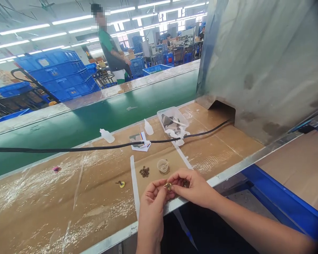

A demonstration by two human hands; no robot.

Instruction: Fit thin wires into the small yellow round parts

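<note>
Between the fingertips of my left hand [154, 203] and my right hand [192, 185] is a small brass-coloured metal piece [168, 186]; its exact kind is too small to make out. Both hands are closed in a pinch on it, above the table's front edge. Just beyond them lies a pile of small dark bronze discs [144, 171]. A small clear cup [163, 165] with a thin stick in it stands to the right of the pile. More small dark pieces are partly hidden by my right hand. A yellow round piece [122, 184] lies to the left.
A black cable [106, 146] runs across the brown-covered table. Behind it are two white squeeze bottles [106, 135], a small stack of cards [139, 141] and a clear plastic tray [172, 121]. A metal housing [265, 70] rises at right. Beyond a green conveyor [137, 102] stands a person [111, 49].
</note>
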